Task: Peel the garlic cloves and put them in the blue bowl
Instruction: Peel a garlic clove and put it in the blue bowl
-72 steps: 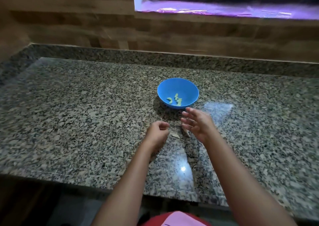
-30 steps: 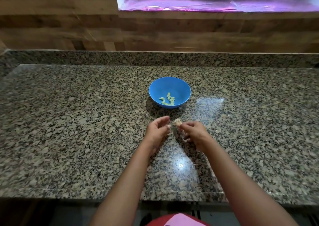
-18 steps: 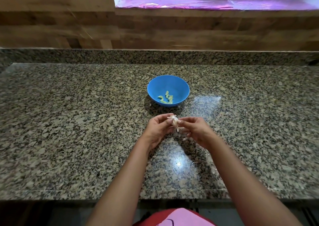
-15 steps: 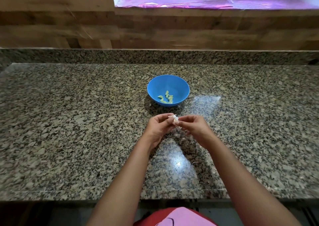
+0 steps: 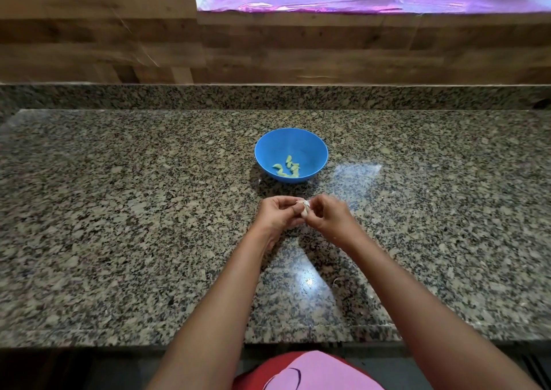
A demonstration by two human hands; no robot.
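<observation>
While held up between both hands: garlic clove (image 5: 304, 211), small and pale, just above the counter and near the blue bowl (image 5: 291, 155).
Left hand (image 5: 278, 215): fingers curled round the clove, pinching its left side.
Right hand (image 5: 326, 216): fingertips pinching the clove's right side, likely picking at the skin.
Weight: very light, probably no strain at all.
Feel: firm inside, with thin dry skin that looks papery and easy to tear.
Slippery or not: dry skin likely grips well; bare clove may be a bit slick and sticky.
Best place to hold: fat middle with one hand, pointy end or loose skin edge with the other.
Risk: tiny thing, easy to drop or squash with hard nails.
Peeled cloves (image 5: 287, 168): a few already lying at the bottom of the bowl, looking greenish against the blue.
Counter (image 5: 119, 211): speckled stone, flat, hard and shiny, with a bright light spot near the front edge.
Skin scrap (image 5: 335, 282): one thin bit on the counter, near the right arm.
Far side: wooden wall (image 5: 89, 47) and a window ledge with a purple shiny cover (image 5: 357, 2).
</observation>
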